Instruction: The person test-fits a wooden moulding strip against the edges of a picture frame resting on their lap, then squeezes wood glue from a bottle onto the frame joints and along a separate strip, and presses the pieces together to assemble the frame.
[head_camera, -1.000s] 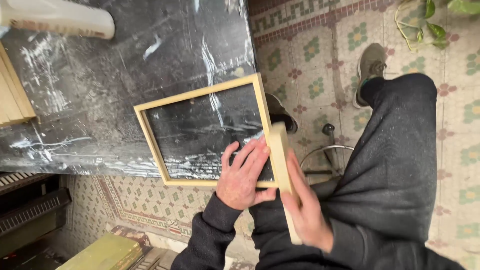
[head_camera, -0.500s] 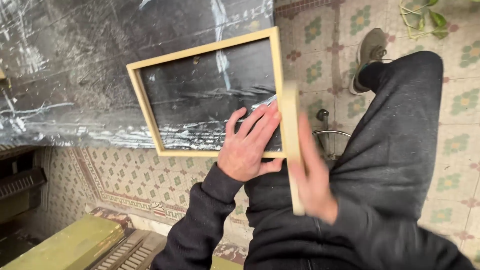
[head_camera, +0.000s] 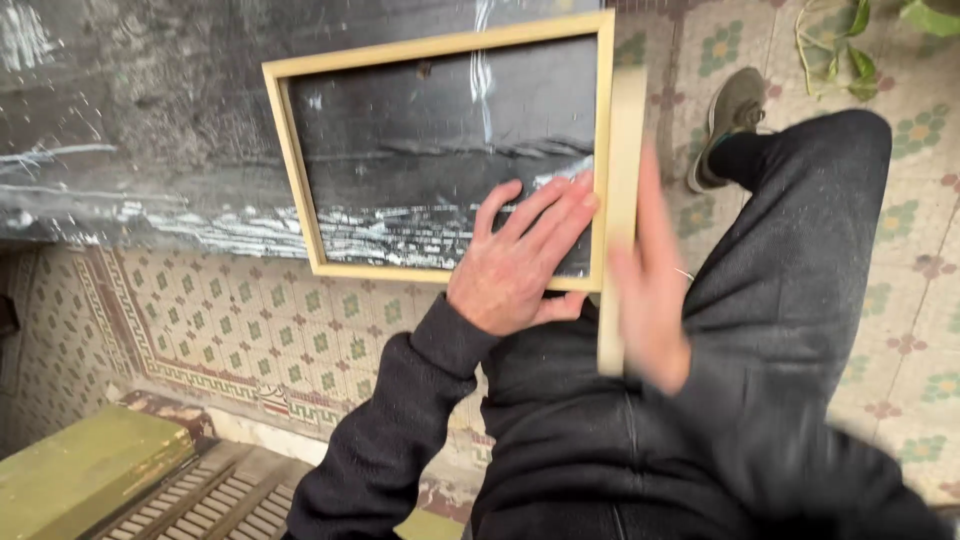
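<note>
Frame (head_camera: 440, 150) shifted up-left, left hand (head_camera: 520, 265) flat on it, blurred right hand (head_camera: 650, 290) grasping wooden strip (head_camera: 622, 200)

Left hand (head_camera: 520, 262) lies flat, fingers spread; right hand (head_camera: 650, 290) blurred, edge-on, fingers extended.

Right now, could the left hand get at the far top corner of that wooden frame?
Probably yes. The left hand lies flat inside the wooden frame at its near right corner, and nothing stands between it and the far edge. The right hand, blurred, holds a separate wooden strip alongside.
</note>
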